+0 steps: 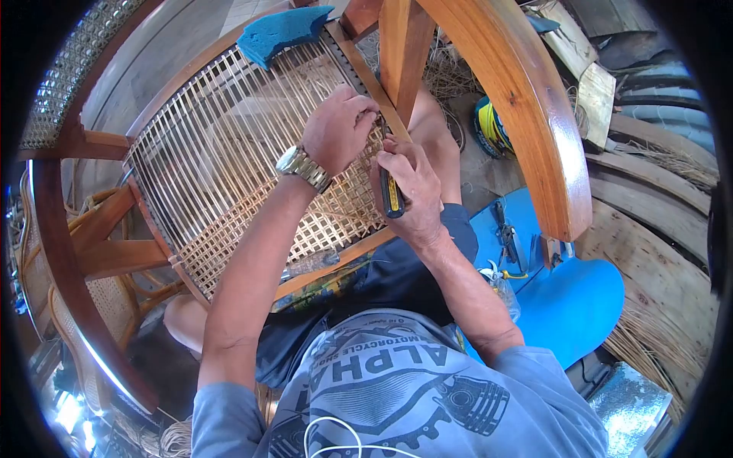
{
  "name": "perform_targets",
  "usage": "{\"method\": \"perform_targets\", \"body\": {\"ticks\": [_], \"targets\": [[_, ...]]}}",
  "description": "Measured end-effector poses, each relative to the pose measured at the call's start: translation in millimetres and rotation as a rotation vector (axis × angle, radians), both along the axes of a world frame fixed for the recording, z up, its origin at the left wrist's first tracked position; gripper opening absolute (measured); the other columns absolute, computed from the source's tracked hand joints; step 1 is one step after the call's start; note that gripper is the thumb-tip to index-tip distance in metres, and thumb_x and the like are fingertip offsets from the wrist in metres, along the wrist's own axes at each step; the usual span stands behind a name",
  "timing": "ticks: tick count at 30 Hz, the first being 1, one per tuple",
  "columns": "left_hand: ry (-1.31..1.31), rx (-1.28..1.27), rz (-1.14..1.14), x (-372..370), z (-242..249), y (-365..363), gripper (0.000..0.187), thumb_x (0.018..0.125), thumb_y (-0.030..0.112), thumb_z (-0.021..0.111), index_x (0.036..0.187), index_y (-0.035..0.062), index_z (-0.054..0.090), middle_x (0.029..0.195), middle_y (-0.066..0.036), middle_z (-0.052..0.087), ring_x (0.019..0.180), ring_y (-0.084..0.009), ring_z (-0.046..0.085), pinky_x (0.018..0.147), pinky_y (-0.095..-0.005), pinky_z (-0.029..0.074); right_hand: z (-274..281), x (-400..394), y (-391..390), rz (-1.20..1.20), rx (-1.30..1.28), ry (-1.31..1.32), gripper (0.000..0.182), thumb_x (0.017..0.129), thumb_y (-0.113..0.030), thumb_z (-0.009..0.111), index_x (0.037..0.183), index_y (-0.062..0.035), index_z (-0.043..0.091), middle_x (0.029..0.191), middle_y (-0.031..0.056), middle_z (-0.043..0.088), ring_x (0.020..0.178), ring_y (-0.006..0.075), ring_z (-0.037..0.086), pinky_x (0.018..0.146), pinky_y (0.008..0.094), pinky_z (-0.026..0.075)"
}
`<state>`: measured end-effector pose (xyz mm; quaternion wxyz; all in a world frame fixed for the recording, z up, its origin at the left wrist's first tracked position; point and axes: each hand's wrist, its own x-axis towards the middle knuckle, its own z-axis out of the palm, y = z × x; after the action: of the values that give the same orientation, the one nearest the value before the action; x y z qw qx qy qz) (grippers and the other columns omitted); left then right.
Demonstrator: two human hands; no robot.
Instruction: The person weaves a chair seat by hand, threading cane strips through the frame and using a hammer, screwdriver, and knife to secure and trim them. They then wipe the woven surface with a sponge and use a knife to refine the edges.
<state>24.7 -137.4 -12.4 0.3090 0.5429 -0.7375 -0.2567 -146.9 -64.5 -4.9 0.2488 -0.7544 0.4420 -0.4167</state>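
Observation:
A wooden chair frame holds a seat of cane strands (191, 145), straight and parallel at the far side and woven into an open mesh nearer my body. My left hand (340, 130), with a metal watch (303, 168) on its wrist, rests over the mesh by the right seat rail (372, 84). Its fingers are curled together at the rail; what they pinch is hidden. Right beside it, my right hand (412, 179) grips a screwdriver (392, 197) by its black and yellow handle. The thin shaft points away from me toward the left fingertips, along the rail.
A blue foam piece (282, 34) lies on the far rail. The curved wooden armrest (527, 99) arches over the right side. Pliers (508, 237) lie on a blue plastic surface (584, 301) at right. Wooden boards (649, 267) and loose cane (649, 343) lie beyond.

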Motion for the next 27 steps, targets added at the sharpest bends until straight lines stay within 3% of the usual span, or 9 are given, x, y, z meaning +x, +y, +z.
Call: {"method": "perform_targets", "body": {"ticks": [8, 15, 19, 23, 27], "targets": [[-0.069, -0.017, -0.119, 2.6, 0.5, -6.9, 0.014, 0.092, 0.012, 0.066, 0.101, 0.0034, 0.071, 0.096, -0.015, 0.062, 0.092, -0.0341, 0.064, 0.081, -0.0439, 0.052, -3.1, -1.3, 7.3, -0.031, -0.018, -0.089, 0.048, 0.07, 0.009, 0.077, 0.113, -0.0072, 0.062, 0.113, 0.021, 0.061, 0.111, 0.0409, 0.064, 0.092, 0.044, 0.053], [-0.179, 0.07, -0.103, -4.8, 9.2, -11.4, 0.012, 0.091, 0.015, 0.066, 0.092, 0.0028, 0.069, 0.097, -0.016, 0.063, 0.091, -0.0365, 0.063, 0.08, -0.0447, 0.052, -4.0, -2.0, 4.9, -0.049, -0.032, -0.121, 0.049, 0.069, 0.01, 0.078, 0.113, -0.0069, 0.062, 0.111, 0.0204, 0.062, 0.11, 0.0394, 0.066, 0.088, 0.0398, 0.055], [-0.227, 0.163, -0.177, -0.5, 7.5, -29.8, 0.014, 0.09, 0.016, 0.067, 0.092, 0.0031, 0.07, 0.095, -0.016, 0.064, 0.089, -0.0343, 0.063, 0.078, -0.0435, 0.052, 4.5, -6.9, 11.1, -0.058, -0.078, -0.161, 0.041, 0.075, 0.01, 0.078, 0.11, -0.0056, 0.062, 0.107, 0.0203, 0.065, 0.106, 0.0369, 0.069, 0.085, 0.0377, 0.056], [-0.017, 0.281, -0.211, 12.8, 4.6, -28.7, 0.016, 0.091, 0.019, 0.069, 0.097, 0.0043, 0.071, 0.092, -0.013, 0.063, 0.084, -0.0303, 0.062, 0.076, -0.042, 0.049, 16.0, -12.9, 22.6, -0.079, -0.088, -0.215, 0.033, 0.079, 0.009, 0.077, 0.105, -0.0037, 0.062, 0.105, 0.021, 0.066, 0.102, 0.035, 0.071, 0.083, 0.0369, 0.058], [0.006, 0.146, -0.188, 12.3, -0.7, -22.3, 0.016, 0.093, 0.018, 0.068, 0.1, 0.0041, 0.069, 0.09, -0.013, 0.061, 0.085, -0.03, 0.062, 0.078, -0.0421, 0.049, 23.8, -17.9, 25.8, -0.092, -0.069, -0.217, 0.032, 0.079, 0.01, 0.078, 0.104, -0.0024, 0.061, 0.107, 0.0217, 0.066, 0.104, 0.0352, 0.071, 0.084, 0.037, 0.058]]}}
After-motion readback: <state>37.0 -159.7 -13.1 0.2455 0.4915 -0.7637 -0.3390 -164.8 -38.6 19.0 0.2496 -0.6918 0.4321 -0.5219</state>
